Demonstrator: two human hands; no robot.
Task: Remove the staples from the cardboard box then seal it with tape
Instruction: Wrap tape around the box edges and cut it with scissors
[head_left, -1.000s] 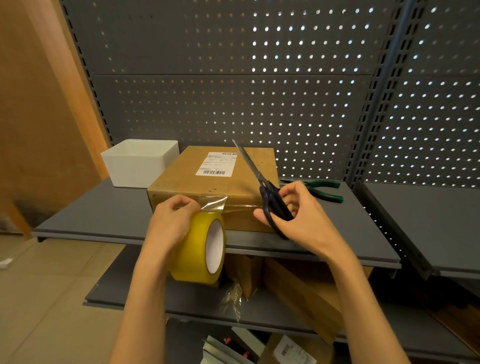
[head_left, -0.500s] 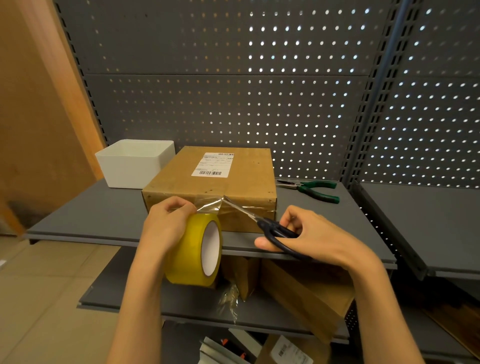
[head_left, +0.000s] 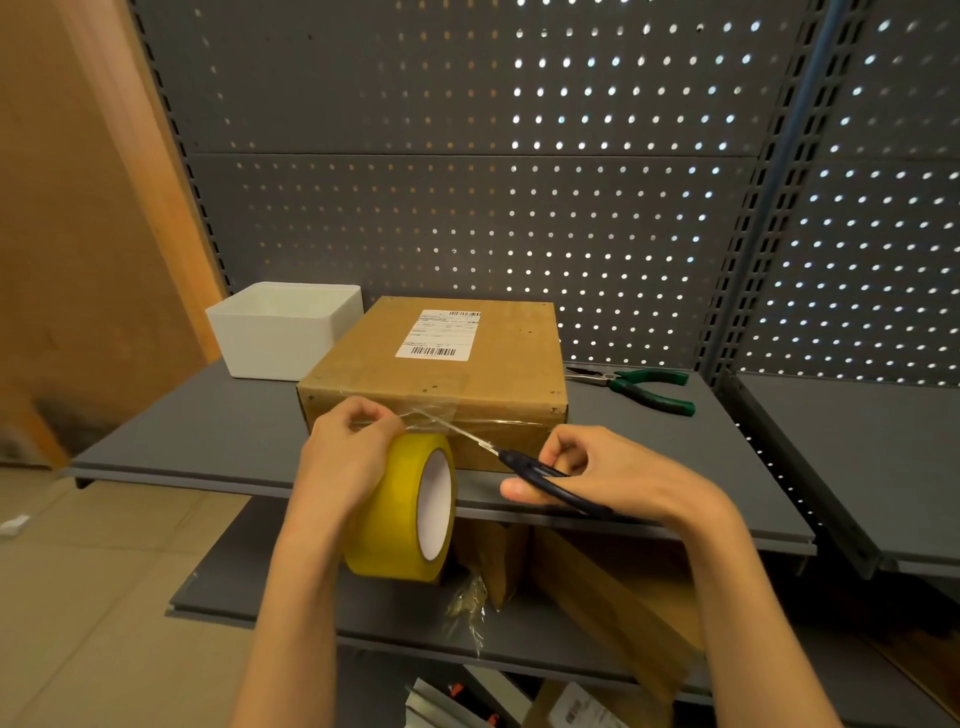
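Brown cardboard box (head_left: 441, 374): flat on grey metal shelf (head_left: 208, 436), white label up, clear tape across near edge.
Left hand (head_left: 345, 457): curled round yellow tape roll (head_left: 402, 512), in front of box.
Right hand (head_left: 597, 478): gripping black-handled scissors (head_left: 524, 465), blades at stretched tape strip.
Green-handled pliers (head_left: 639, 387): right of box.

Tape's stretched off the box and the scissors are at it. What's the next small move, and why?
Probably close the scissors to cut the strip: the left hand holds the roll taut off the box, and the blades in the right hand already meet the tape.
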